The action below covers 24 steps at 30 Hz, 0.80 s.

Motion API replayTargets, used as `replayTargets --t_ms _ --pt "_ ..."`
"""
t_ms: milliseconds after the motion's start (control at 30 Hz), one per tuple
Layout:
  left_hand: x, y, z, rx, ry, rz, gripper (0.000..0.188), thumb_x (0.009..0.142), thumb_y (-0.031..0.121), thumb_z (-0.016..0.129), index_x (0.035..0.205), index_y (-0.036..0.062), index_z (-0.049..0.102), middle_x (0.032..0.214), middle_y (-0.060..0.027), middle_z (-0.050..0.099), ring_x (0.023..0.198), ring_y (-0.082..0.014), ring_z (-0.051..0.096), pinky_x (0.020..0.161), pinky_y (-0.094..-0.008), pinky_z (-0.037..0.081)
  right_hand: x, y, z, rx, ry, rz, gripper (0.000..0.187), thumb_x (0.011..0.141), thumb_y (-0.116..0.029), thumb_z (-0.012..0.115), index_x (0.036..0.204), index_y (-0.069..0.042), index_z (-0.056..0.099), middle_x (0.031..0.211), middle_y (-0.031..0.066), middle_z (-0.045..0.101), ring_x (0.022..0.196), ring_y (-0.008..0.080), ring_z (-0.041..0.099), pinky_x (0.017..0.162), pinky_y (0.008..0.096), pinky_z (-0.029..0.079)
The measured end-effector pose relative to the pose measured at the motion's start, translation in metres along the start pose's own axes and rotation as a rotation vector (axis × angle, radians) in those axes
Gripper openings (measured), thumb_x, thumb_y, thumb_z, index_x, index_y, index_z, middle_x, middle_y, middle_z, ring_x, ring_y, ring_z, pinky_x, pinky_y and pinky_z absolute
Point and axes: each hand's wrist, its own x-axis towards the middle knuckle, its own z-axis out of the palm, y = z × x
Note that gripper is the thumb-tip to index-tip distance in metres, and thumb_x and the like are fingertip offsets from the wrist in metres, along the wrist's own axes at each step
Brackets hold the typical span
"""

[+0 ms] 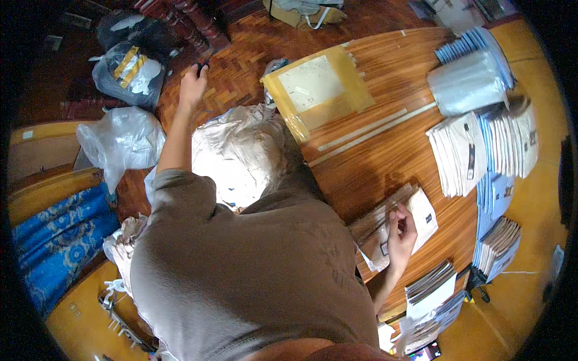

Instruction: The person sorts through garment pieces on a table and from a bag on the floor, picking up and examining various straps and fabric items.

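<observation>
My left hand (192, 86) stretches far out to the left over the parquet floor, its fingers closed on a small dark object (202, 63) that I cannot identify. At the near edge of the wooden table (373, 162), my right hand (400, 233) grips a flat white packet in clear wrap (423, 212), which lies on a small pile of similar packets. My torso in a brown shirt fills the lower middle and hides the near table edge.
A yellow padded envelope (316, 90) lies at the table's far side. Stacks of white packets (460, 153), grey mailers (469, 84) and more stacks (497, 240) line the right. A big crumpled bag (238, 150) and plastic bags (120, 141) sit on the floor.
</observation>
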Motion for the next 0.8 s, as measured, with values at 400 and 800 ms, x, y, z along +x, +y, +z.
replayTargets --t_ms 400,800 --pt "-0.042 0.025 0.055 -0.103 -0.432 0.016 0.021 0.088 0.016 0.067 0.08 -0.003 0.063 0.083 -0.015 0.069 0.073 -0.0351 0.066 0.077 -0.0433 0.056 0.017 -0.041 -0.008 -0.165 -0.033 0.136 0.041 0.1 -0.022 0.07 0.133 0.001 0.064 0.098 0.0129 0.073 0.088 0.0179 0.068 0.078 0.0313 0.054" --pt "0.006 -0.006 0.121 -0.447 -0.235 -0.379 0.032 0.099 0.026 0.053 0.106 -0.0003 0.069 0.085 -0.0165 0.071 0.081 -0.0254 0.069 0.075 -0.0399 0.05 0.013 -0.049 -0.013 -0.258 -0.027 0.195 0.041 0.101 -0.024 0.069 0.132 0.003 0.064 0.101 0.0128 0.073 0.089 0.0176 0.068 0.078 0.0313 0.054"
